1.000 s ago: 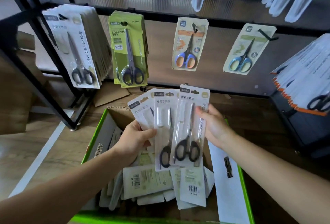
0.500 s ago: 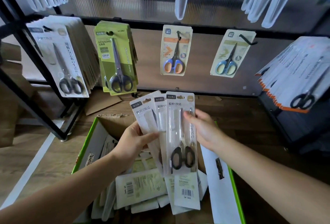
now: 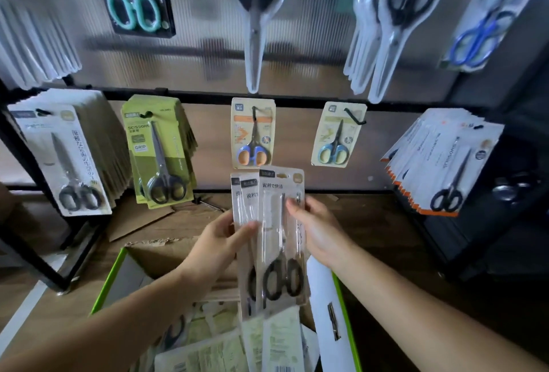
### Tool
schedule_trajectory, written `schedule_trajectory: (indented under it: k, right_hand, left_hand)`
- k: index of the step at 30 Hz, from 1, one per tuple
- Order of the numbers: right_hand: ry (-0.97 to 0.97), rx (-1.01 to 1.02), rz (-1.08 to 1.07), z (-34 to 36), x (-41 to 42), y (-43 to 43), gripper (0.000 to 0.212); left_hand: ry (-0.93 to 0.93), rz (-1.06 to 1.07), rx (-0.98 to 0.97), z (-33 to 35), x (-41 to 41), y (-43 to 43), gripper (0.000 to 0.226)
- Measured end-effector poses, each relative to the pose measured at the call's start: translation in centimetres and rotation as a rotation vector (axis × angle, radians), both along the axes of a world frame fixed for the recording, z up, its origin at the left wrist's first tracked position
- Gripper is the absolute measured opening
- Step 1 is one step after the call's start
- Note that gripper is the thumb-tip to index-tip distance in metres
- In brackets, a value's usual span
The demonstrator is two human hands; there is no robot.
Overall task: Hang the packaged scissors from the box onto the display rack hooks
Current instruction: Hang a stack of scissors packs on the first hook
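Note:
A small stack of white scissor packs (image 3: 279, 232) with black-handled scissors is upright in the middle of the view, above the open green-edged cardboard box (image 3: 110, 279). My left hand (image 3: 219, 241) grips the stack's left edge, thumb across the front. My right hand (image 3: 318, 229) holds the right edge, fingertips on the front pack. More packs (image 3: 208, 348) lie loose in the box. On the rack's lower rail (image 3: 208, 95), a matching white stack (image 3: 65, 158) hangs at far left.
Along the lower rail hang green packs (image 3: 157, 149), an orange-blue pack (image 3: 252, 134), a light blue pack (image 3: 338, 134) and a white-orange stack (image 3: 442, 164) at right. Larger scissors hang on the upper row. A black rack leg (image 3: 32, 241) stands left of the box.
The fanned packs have been squared into a tighter stack and raised a little. The view has tilted up, showing the upper row of hanging scissors.

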State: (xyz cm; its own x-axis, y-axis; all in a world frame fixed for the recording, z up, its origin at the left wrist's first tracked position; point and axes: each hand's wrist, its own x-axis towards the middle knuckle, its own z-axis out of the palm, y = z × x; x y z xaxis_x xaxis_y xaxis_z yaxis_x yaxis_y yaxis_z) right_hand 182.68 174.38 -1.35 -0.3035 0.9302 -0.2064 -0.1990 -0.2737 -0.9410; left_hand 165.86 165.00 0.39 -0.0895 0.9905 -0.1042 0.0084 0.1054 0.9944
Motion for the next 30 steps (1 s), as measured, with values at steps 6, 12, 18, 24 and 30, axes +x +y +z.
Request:
schedule_trajectory:
  k: [6,12,18,24,30]
  right_hand:
    - [-0.097,0.129,-0.098,2.3,1.6,0.7,0.007]
    - [-0.108,0.142,-0.179,5.8,3.1,2.1,0.017]
    - [-0.09,0.248,-0.193,10.6,3.1,2.8,0.007]
    - [-0.038,0.359,-0.07,15.9,1.7,2.6,0.012]
    - [-0.078,0.486,-0.051,19.1,-2.6,1.7,0.016]
  left_hand:
    - [0.075,0.033,0.049,2.3,2.1,2.1,0.013]
    - [0.044,0.144,0.062,5.8,4.4,3.5,0.02]
    - [0.075,0.238,0.177,10.0,4.6,4.0,0.035]
    - [0.02,0.307,0.246,14.4,3.0,3.4,0.019]
    - [0.049,0.441,0.257,17.2,-0.1,2.5,0.04]
